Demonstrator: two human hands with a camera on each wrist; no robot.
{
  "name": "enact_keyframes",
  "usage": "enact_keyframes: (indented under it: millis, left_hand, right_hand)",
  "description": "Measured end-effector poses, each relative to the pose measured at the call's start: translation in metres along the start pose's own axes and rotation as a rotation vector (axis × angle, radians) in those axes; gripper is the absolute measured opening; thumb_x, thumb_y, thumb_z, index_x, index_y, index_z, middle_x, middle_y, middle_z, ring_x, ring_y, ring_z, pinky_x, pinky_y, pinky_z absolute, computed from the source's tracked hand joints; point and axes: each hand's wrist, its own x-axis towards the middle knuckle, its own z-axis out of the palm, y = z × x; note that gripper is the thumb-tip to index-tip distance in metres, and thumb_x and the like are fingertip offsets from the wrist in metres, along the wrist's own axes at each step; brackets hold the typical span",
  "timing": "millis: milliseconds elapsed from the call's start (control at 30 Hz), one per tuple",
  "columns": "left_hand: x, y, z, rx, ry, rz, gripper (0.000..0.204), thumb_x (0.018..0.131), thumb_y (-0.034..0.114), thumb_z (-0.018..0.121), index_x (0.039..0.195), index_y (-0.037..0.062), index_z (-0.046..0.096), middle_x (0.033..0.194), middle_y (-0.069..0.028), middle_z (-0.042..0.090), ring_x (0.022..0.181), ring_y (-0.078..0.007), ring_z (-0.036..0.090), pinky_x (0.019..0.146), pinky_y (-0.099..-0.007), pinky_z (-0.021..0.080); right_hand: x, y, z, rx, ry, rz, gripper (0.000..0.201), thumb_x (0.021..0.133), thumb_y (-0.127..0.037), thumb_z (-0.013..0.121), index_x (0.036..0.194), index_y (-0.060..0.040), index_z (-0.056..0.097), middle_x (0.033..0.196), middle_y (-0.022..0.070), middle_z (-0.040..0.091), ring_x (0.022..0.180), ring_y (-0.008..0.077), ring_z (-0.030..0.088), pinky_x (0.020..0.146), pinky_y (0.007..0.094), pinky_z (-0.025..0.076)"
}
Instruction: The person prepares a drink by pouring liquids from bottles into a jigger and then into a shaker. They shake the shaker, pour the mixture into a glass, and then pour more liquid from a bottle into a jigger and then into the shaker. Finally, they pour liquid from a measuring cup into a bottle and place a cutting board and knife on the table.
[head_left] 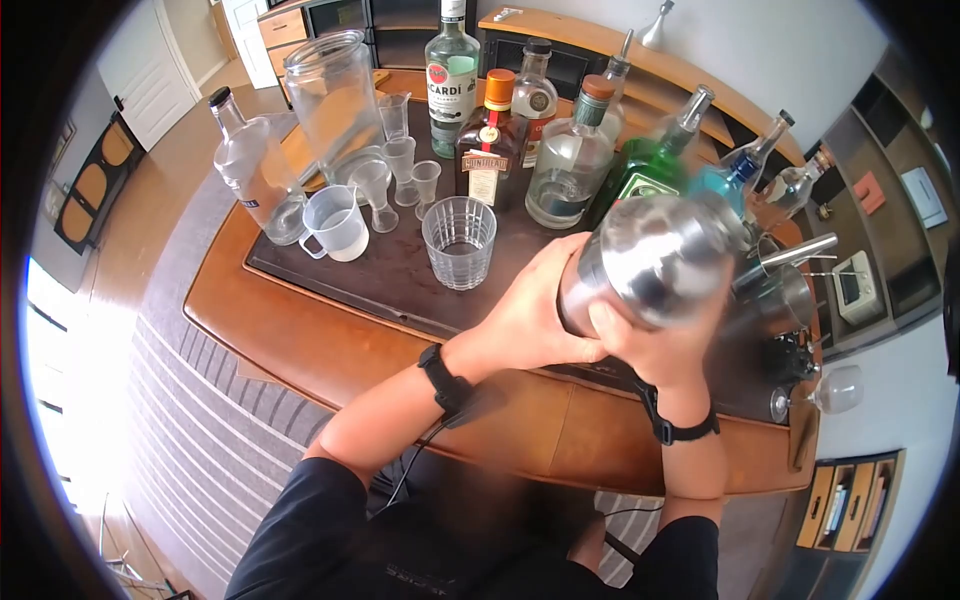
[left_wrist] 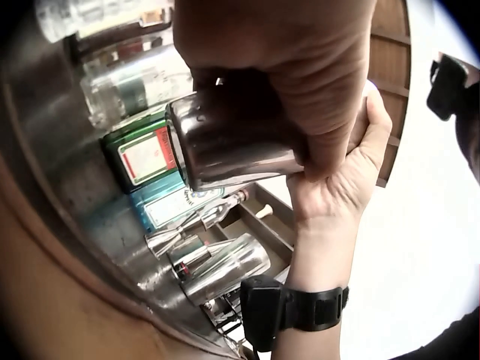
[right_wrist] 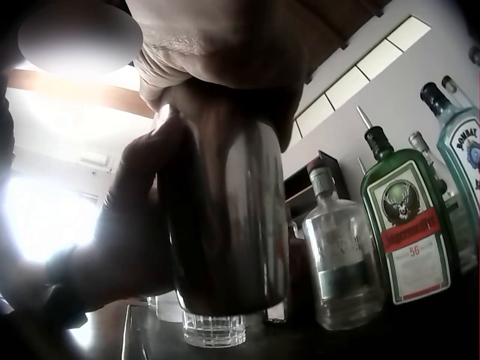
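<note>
A shiny metal cocktail shaker (head_left: 665, 255) is held up over the right half of the bar mat, slightly blurred. My left hand (head_left: 530, 310) grips its side, thumb along the body. My right hand (head_left: 660, 350) wraps it from the near right side. In the left wrist view the shaker's flat base (left_wrist: 180, 146) points away from my hands, toward the bottles. Its metal body (right_wrist: 229, 217) stands large in the right wrist view, overlapping a cut-glass tumbler behind it. That tumbler (head_left: 459, 245) stands on the mat, left of my hands.
Several bottles line the back, among them a Bacardi bottle (head_left: 452, 90), an orange-capped bottle (head_left: 490, 150) and a green bottle (head_left: 640, 170). A measuring cup (head_left: 335, 225), small glasses and a large jar (head_left: 335, 110) stand left. A metal-rimmed mixing glass (head_left: 785, 295) and stemmed glass (head_left: 838, 390) are right.
</note>
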Motion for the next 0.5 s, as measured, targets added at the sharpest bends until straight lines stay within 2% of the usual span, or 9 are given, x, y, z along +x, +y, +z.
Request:
enact_keyframes:
  millis: [100, 133, 167, 233, 267, 367, 400, 500]
  left_hand:
    - [-0.002, 0.013, -0.01, -0.045, -0.068, -0.106, 0.1, 0.062, 0.033, 0.091, 0.142, -0.0025, 0.043, 0.132, -0.0211, 0.056, 0.123, -0.0331, 0.057, 0.106, -0.041, 0.044]
    - [0.001, 0.02, -0.014, -0.112, -0.136, -0.266, 0.102, 0.062, 0.034, 0.091, 0.144, -0.0022, 0.042, 0.133, -0.0206, 0.055, 0.124, -0.0327, 0.056, 0.106, -0.0409, 0.044]
    - [0.002, 0.014, -0.011, -0.103, -0.081, -0.18, 0.102, 0.062, 0.035, 0.092, 0.143, -0.0025, 0.043, 0.131, -0.0201, 0.057, 0.123, -0.0324, 0.058, 0.105, -0.0405, 0.045]
    - [0.004, 0.001, -0.004, -0.084, 0.029, -0.005, 0.103, 0.061, 0.037, 0.092, 0.142, -0.0032, 0.044, 0.128, -0.019, 0.06, 0.119, -0.0317, 0.061, 0.104, -0.0399, 0.046]
    - [0.001, 0.004, -0.006, -0.105, 0.011, -0.049, 0.102, 0.062, 0.037, 0.092, 0.142, -0.0031, 0.044, 0.129, -0.0189, 0.06, 0.12, -0.0317, 0.06, 0.105, -0.0401, 0.045]
    - [0.003, 0.024, -0.017, -0.054, -0.122, -0.23, 0.1, 0.063, 0.037, 0.092, 0.142, -0.0021, 0.044, 0.134, -0.0193, 0.056, 0.125, -0.0323, 0.056, 0.108, -0.0415, 0.042]
    - [0.002, 0.018, -0.012, -0.106, -0.091, -0.233, 0.1, 0.063, 0.037, 0.092, 0.142, -0.0024, 0.045, 0.135, -0.0197, 0.055, 0.126, -0.0328, 0.056, 0.108, -0.0418, 0.042]
    - [-0.003, -0.005, -0.007, -0.059, 0.025, -0.016, 0.1, 0.062, 0.037, 0.092, 0.141, -0.0039, 0.046, 0.131, -0.0192, 0.06, 0.121, -0.0331, 0.06, 0.104, -0.0405, 0.046]
  right_hand:
    - [-0.004, 0.008, 0.0, -0.111, 0.016, 0.01, 0.105, 0.064, -0.019, 0.095, 0.145, -0.0011, 0.032, 0.131, 0.0162, 0.057, 0.119, 0.0246, 0.061, 0.097, 0.0382, 0.054]
    - [0.003, -0.001, 0.003, 0.008, 0.03, 0.149, 0.099, 0.063, -0.018, 0.093, 0.142, -0.0019, 0.036, 0.128, 0.0138, 0.057, 0.118, 0.0237, 0.06, 0.098, 0.0389, 0.052]
    - [0.009, -0.01, 0.008, 0.129, 0.044, 0.283, 0.094, 0.062, -0.018, 0.091, 0.139, -0.0027, 0.04, 0.126, 0.0114, 0.057, 0.117, 0.0228, 0.059, 0.1, 0.0395, 0.05]
    - [0.0, -0.009, 0.009, 0.002, 0.041, -0.164, 0.082, 0.067, -0.012, 0.088, 0.135, -0.0034, 0.043, 0.123, 0.0096, 0.059, 0.113, 0.0192, 0.06, 0.095, 0.0374, 0.052]
    - [0.0, -0.004, 0.003, 0.003, -0.059, -0.174, 0.083, 0.068, -0.013, 0.089, 0.136, -0.0034, 0.042, 0.122, 0.0099, 0.059, 0.112, 0.0191, 0.061, 0.095, 0.0376, 0.053]
    - [0.006, -0.005, 0.009, 0.242, 0.045, 0.298, 0.094, 0.063, -0.018, 0.092, 0.14, -0.0017, 0.04, 0.124, 0.0112, 0.059, 0.114, 0.0217, 0.062, 0.099, 0.0387, 0.052]
    - [0.01, 0.001, 0.005, 0.213, 0.008, 0.308, 0.104, 0.063, -0.018, 0.096, 0.143, 0.0002, 0.033, 0.129, 0.0185, 0.058, 0.116, 0.0255, 0.064, 0.097, 0.0402, 0.054]
    - [-0.001, 0.004, -0.001, 0.026, -0.104, -0.199, 0.102, 0.065, -0.017, 0.095, 0.143, 0.0008, 0.032, 0.13, 0.0181, 0.057, 0.118, 0.0248, 0.062, 0.097, 0.0394, 0.054]
